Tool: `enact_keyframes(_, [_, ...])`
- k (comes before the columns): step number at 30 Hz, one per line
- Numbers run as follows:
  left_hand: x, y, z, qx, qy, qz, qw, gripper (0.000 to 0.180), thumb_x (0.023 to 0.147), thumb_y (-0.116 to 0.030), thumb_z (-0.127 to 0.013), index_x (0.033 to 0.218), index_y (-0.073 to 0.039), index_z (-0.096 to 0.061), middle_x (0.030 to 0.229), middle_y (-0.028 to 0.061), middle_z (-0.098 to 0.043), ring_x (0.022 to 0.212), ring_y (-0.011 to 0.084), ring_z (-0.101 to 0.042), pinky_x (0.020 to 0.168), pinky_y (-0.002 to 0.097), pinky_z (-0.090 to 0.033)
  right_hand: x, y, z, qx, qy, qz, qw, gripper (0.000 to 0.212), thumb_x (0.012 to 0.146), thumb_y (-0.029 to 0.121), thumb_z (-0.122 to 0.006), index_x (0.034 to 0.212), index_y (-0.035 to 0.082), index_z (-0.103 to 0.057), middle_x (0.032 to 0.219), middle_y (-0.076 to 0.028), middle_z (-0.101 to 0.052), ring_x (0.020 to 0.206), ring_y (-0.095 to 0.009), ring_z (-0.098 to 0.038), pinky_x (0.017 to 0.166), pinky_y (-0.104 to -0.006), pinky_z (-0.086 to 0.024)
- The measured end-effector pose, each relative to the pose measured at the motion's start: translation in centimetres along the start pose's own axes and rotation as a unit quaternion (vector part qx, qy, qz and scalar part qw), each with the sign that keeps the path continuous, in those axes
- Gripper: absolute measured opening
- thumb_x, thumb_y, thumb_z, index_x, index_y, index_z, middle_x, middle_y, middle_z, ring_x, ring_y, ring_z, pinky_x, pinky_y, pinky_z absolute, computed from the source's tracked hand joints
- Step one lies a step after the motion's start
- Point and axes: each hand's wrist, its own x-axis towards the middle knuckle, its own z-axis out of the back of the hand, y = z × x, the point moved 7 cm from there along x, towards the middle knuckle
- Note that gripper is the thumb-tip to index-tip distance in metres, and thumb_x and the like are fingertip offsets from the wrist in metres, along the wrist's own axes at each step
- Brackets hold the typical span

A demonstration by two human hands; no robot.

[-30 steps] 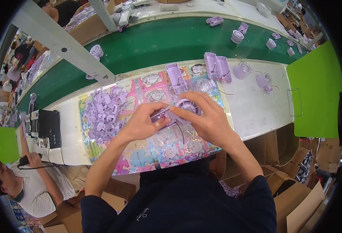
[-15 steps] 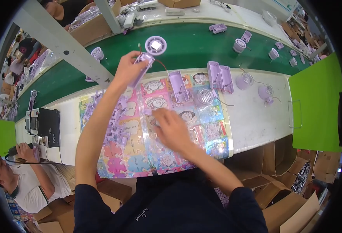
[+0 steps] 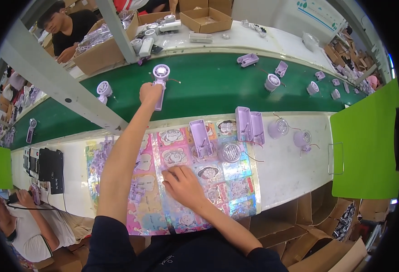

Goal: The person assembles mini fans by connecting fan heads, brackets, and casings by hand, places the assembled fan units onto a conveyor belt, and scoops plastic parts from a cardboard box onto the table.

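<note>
A person's left hand (image 3: 149, 94) is resting at the handle of a lilac handheld fan (image 3: 161, 82), which is lying on or just above the green belt (image 3: 204, 86), left of centre in the upper frame. The fingers are curling against the handle, but their undersides are hidden, so one cannot tell whether they are clamping it or only touching it. The right hand (image 3: 181, 185) is resting palm down near the frame's centre, over the colourful mat (image 3: 152, 213), its fingers slightly apart and nothing showing between them.

The fan is looking light and stiff, probably smooth moulded plastic, with more weight likely sitting in its round head. The handle is offering the surest hold; the grille and the thin wire (image 3: 174, 81), sticking out to the right, are seeming the fragile parts.

The belt is giving open room rightward, as far as the round lilac housing (image 3: 272, 82) at upper right. Leftward, the slanting metal post (image 3: 68, 77) and another fan piece (image 3: 103, 90) are narrowing the space. Below, the worktable's raised far edge is running along the belt, and the upright handle shell (image 3: 201, 138) is standing near it, right of the forearm.
</note>
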Motion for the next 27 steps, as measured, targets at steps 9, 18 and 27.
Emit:
enact_keyframes(9, [-9.0, -7.0, 6.2, 0.091, -0.275, -0.296, 0.91, 0.046, 0.079, -0.021, -0.075, 0.121, -0.006, -0.062, 0.118, 0.0183, -0.061, 0.114, 0.0362, -0.056, 0.098, 0.0507, -0.046, 0.1, -0.2, 0.0, 0.008, 0.0, 0.032, 0.999, 0.022, 0.077, 0.005, -0.072, 0.099, 0.005, -0.067, 0.092, -0.009, -0.059, 0.091, -0.028, -0.059, 0.081, -0.0386, -0.05])
enact_keyframes(18, [-33.6, -13.3, -3.5, 0.073, 0.199, -0.66, 0.72, 0.041, 0.075, -0.011, -0.075, 0.114, -0.005, -0.063, 0.118, 0.0178, -0.054, 0.113, 0.0342, -0.056, 0.087, 0.0469, -0.05, -1.4, -1.6, -3.8, 0.018, -0.009, -0.09, 0.996, 0.035, 0.085, 0.022, -0.07, 0.114, 0.004, -0.064, 0.114, -0.019, -0.063, 0.106, -0.038, -0.06, 0.091, -0.0496, -0.046])
enact_keyframes(27, [-30.9, -9.1, -2.5, -0.331, 0.432, -0.265, 0.796, 0.025, 0.107, -0.024, -0.049, 0.125, -0.008, -0.059, 0.123, 0.0052, -0.058, 0.109, 0.0151, -0.057, 0.089, 0.0303, -0.048, -10.8, -4.4, 4.2, 0.311, -0.083, -0.245, 0.915, 0.025, 0.086, 0.0, -0.067, 0.108, -0.001, -0.055, 0.113, -0.016, -0.066, 0.1, -0.029, -0.066, 0.086, -0.0359, -0.055])
